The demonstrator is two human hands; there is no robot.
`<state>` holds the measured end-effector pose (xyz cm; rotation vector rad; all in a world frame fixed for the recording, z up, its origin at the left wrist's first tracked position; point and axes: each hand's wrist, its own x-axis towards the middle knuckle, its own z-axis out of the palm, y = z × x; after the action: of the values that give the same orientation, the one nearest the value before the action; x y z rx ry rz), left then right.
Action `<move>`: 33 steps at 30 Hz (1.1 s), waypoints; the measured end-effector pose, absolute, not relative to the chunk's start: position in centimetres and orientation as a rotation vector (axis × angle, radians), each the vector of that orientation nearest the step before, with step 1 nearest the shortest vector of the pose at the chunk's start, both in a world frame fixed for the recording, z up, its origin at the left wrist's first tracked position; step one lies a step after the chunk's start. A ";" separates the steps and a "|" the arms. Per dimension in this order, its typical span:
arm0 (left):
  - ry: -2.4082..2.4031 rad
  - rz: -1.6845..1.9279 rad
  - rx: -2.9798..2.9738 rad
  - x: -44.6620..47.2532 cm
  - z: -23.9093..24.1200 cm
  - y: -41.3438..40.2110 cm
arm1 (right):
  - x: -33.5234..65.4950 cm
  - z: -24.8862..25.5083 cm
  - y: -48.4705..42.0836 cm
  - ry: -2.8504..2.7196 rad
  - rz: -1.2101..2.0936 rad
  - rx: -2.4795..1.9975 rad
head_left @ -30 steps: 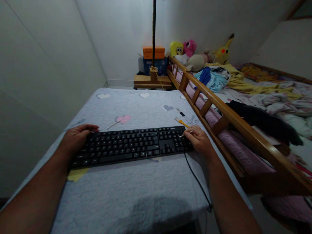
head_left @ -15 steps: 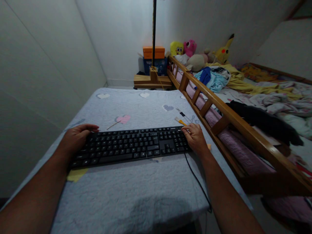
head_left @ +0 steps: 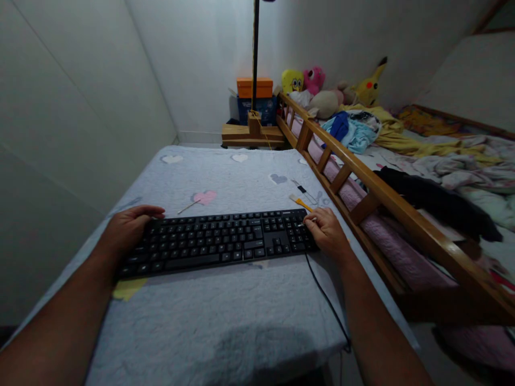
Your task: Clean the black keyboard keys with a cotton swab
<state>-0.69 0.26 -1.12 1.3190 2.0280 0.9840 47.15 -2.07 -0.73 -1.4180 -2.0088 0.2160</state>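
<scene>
A black keyboard (head_left: 219, 241) lies across a table covered with a grey cloth with hearts (head_left: 225, 171). My left hand (head_left: 126, 228) clasps the keyboard's left end, fingers curled over its top edge. My right hand (head_left: 328, 233) rests at the keyboard's right end, pinching a thin pale stick (head_left: 309, 220) whose tip touches the number-pad keys. An orange-handled brush (head_left: 300, 201) lies just beyond my right hand. The keyboard's black cable (head_left: 325, 300) runs off the table's front edge.
A second thin stick (head_left: 187, 206) lies by a pink heart. Small dark tools (head_left: 301, 188) sit near the table's right edge. A wooden bed rail (head_left: 362, 177) borders the right side, with clothes and plush toys (head_left: 322, 88) behind. A pole on a wooden base (head_left: 253, 128) stands at the back.
My right hand slid slightly back and forth along the keyboard's right end with the stick. The left hand stayed put.
</scene>
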 end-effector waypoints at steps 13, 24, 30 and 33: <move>2.043 0.957 1.361 -0.9 -1.3 0.3 | 47.2 0.2 -3.0 -2.016 0.359 -1.392; 2.047 0.946 1.350 -0.7 -0.9 0.1 | 47.6 0.8 -3.4 -2.044 0.443 -1.362; 2.035 0.924 1.374 -1.0 -1.3 0.2 | 47.9 1.1 -3.8 -2.086 0.510 -1.357; 2.033 0.927 1.373 -1.0 -1.3 0.3 | 48.1 1.1 -3.9 -2.093 0.550 -1.355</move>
<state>-1.05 0.29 -1.31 1.3731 2.0334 0.9270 48.06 -3.88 1.13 -1.3550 -2.0925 0.5497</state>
